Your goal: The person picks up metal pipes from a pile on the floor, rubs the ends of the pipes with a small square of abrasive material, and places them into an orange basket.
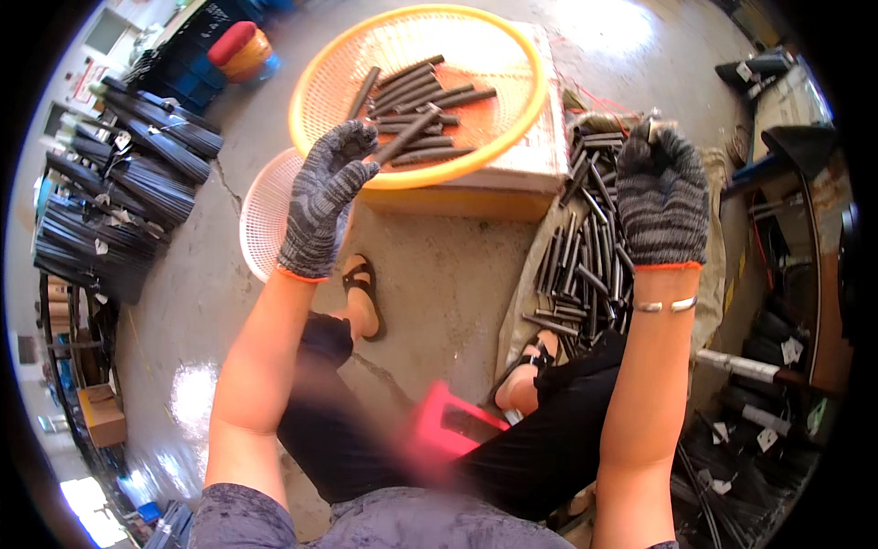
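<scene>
Both my hands wear grey-and-black striped knit gloves with orange cuffs. My left hand (325, 197) is closed on the lower end of a black tube (407, 135), which slants up and to the right over an orange-rimmed plastic basket (320, 137). Several similar short black tubes (412, 87) lie inside that basket. My right hand (665, 192) is curled closed above a heap of short black tubes (585, 261) on a pale cloth sack (523, 306). A small metallic bit shows at its fingertips, too small to name.
The basket rests on a cardboard box (457, 203), with a pale perforated basket (265, 215) beside it. Bundles of long black tubes (119, 192) stand at left. A pink plastic stool (444, 425) is between my legs. More black bundles (750, 439) lie at right.
</scene>
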Tool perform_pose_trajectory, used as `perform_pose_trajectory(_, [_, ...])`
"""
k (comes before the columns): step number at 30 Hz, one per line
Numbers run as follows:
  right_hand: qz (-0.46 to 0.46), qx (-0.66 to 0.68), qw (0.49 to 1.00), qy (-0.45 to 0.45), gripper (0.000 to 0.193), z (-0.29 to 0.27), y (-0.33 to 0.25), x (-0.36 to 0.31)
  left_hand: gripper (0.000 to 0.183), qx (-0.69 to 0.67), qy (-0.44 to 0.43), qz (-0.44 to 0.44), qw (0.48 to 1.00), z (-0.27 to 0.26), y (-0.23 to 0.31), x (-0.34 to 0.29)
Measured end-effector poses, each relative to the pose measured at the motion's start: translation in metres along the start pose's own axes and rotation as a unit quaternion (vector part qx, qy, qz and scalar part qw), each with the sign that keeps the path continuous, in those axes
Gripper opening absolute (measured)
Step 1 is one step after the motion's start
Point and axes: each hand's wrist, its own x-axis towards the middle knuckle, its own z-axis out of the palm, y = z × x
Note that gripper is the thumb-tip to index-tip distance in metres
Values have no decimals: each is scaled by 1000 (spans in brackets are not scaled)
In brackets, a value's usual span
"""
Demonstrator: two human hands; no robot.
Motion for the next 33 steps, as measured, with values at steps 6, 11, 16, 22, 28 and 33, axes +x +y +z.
perform_pose_trajectory(6, [-33, 19, 997, 61, 5, -2, -41, -22, 49, 195, -245, -164, 935, 7, -10, -21])
perform_pose_trajectory(11, [-51, 15, 996, 65, 7, -28, -65, -32, 56, 357, -500, -288, 734, 23, -27, -44])
perform_pose_trajectory(16, [-77, 2, 990, 117, 8, -32, -94, -49, 60, 382, -709, -257, 535, 68, -96, -60])
perform_pose_trajectory(22, [-72, -7, 992, 108, 8, -16, -82, -55, 45, 507, -655, -69, 555, 147, -231, -76])
perform_pose_trajectory(28, [-66, 56, 996, 34, 11, -39, -70, -56, 27, 566, -481, -59, 667, 203, -356, -138])
perform_pose_trajectory(33, [1, 53, 994, 92, 12, -28, -74, -49, 20, 582, -415, -67, 696, 227, -383, -146])
